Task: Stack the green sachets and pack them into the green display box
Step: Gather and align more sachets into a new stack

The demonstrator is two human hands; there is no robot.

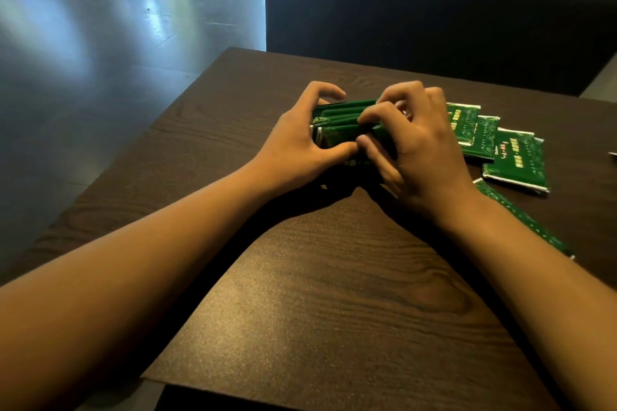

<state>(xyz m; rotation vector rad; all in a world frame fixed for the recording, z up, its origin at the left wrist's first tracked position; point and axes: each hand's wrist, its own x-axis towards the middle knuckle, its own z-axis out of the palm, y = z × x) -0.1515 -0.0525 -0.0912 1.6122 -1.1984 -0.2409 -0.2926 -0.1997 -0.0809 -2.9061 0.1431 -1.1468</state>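
Head view, and here we are right over the bundle of green sachets (337, 123), standing on edge, packed side by side, at the far middle of the dark wood-grain table (334, 294). About five top edges show between the hands; an exact count is beyond me, the fingers cover too much. Whether the bundle sits inside the display box I cannot tell.

The left hand (300, 140) grasps the bundle's left end, thumb on the near face, fingers curled over the far side. The right hand (417, 150) clamps the right end, its fingers (377, 115) bent down onto the top edges, thumb meeting the left thumb at the front.

Just right of the right hand, loose sachets (516, 158) lie flat on the table, overlapping, three showing their printed faces. Nearer, one more green piece (521, 220) slants out from behind the right forearm; sachet or box flap, I cannot tell.

Beyond the table, a dark upholstered seat back (434, 0); to the left, a glossy grey floor (100, 27).
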